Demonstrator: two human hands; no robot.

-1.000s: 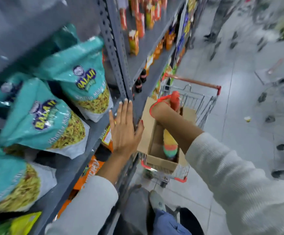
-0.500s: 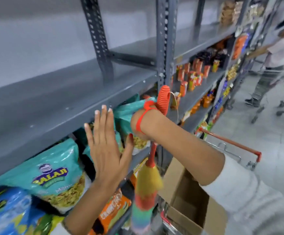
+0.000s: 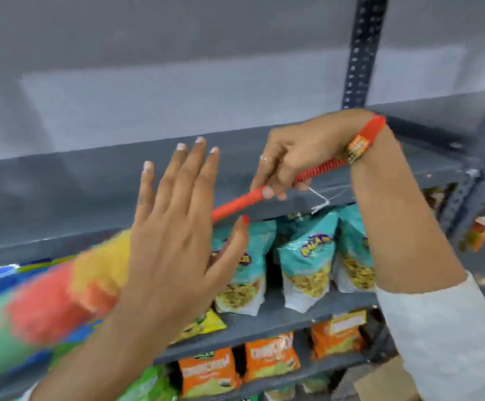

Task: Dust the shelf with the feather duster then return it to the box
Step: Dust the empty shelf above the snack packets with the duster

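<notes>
Fingers of the right hand (image 3: pixel 286 166) are wrapped tight around the red ribbed plastic handle of the rainbow feather duster (image 3: pixel 47 290), whose fluffy yellow, red and green head is blurred low on the left by the front edge of the grey metal shelf (image 3: pixel 76 180). The left hand (image 3: pixel 177 235) is flat and spread wide, holding nothing, and it hides the middle of the duster. Teal snack bags (image 3: pixel 305 256) stand on the shelf below, orange snack packs (image 3: pixel 270 357) sit lower down, and a corner of the brown cardboard box (image 3: pixel 386 383) peeks in at the bottom right.
</notes>
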